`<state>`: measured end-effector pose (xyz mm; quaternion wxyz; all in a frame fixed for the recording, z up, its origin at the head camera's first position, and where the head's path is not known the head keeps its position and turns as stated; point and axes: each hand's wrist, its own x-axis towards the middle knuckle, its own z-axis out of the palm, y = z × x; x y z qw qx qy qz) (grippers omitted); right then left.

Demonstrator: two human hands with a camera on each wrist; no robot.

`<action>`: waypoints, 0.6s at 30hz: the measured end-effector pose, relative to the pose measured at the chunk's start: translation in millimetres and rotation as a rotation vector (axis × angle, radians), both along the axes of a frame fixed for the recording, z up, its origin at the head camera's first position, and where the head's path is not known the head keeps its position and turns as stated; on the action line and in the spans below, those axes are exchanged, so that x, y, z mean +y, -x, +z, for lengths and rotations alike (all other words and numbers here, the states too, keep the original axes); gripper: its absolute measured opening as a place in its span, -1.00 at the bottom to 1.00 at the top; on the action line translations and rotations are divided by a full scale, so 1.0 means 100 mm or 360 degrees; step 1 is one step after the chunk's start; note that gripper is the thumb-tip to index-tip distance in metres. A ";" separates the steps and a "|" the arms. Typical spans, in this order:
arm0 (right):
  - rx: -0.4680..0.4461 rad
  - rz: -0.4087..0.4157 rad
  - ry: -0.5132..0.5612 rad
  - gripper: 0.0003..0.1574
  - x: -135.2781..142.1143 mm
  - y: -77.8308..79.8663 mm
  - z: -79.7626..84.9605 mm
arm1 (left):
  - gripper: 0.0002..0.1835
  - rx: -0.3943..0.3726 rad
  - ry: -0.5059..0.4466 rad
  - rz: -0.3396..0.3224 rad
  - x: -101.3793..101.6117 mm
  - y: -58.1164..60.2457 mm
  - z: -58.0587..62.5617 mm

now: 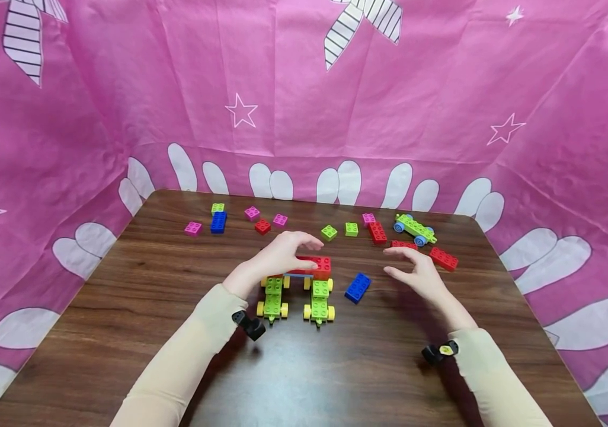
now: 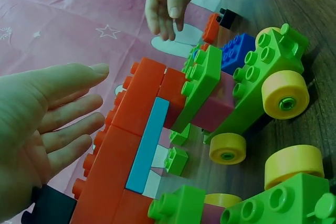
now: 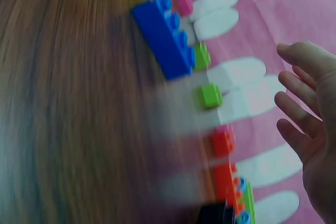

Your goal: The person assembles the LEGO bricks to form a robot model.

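My left hand (image 1: 282,256) hovers over a row of red bricks (image 1: 322,267) with fingers relaxed; the left wrist view shows a gap between hand (image 2: 63,121) and bricks. These red bricks bridge two green wheeled bases (image 1: 319,308) with yellow wheels (image 2: 284,94). Beneath them sit a blue piece (image 2: 148,145), green bricks (image 2: 202,82) and a pink brick (image 2: 216,102). To the right, my right hand (image 1: 418,274) is raised above the table, loosely bent and holding nothing. A loose blue brick (image 1: 358,288) lies between the structure and this hand.
Behind the right hand are red bricks (image 1: 444,259) and a green wheeled base with blue wheels (image 1: 415,229). Small green bricks (image 1: 329,232) lie behind the structure. Farther left are a blue brick (image 1: 218,222) and pink bricks (image 1: 193,228). Pink cloth (image 1: 293,130) hangs around the table.
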<state>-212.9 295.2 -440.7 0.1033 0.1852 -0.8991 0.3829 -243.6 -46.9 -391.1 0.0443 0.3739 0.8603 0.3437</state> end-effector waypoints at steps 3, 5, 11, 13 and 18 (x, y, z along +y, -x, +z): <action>-0.0025 -0.0019 -0.0021 -0.53 0.16 -0.01 -0.03 | -0.55 -0.0011 0.0020 -0.0002 0.01 0.00 -0.02; -0.0046 -0.0032 -0.0047 -0.54 0.26 -0.02 -0.05 | -0.56 -0.0007 0.0037 -0.0005 0.02 0.00 -0.02; -0.0153 -0.0060 -0.0073 -0.51 0.52 -0.04 -0.13 | -0.58 -0.0028 0.0092 0.0008 0.03 0.00 -0.03; -0.0179 -0.0066 -0.0087 -0.50 0.59 -0.03 -0.17 | -0.57 -0.0046 0.0112 0.0006 0.03 0.00 -0.04; -0.0251 -0.0001 -0.0063 -0.47 0.71 -0.02 -0.26 | -0.56 -0.0102 0.0146 0.0009 0.04 0.01 -0.04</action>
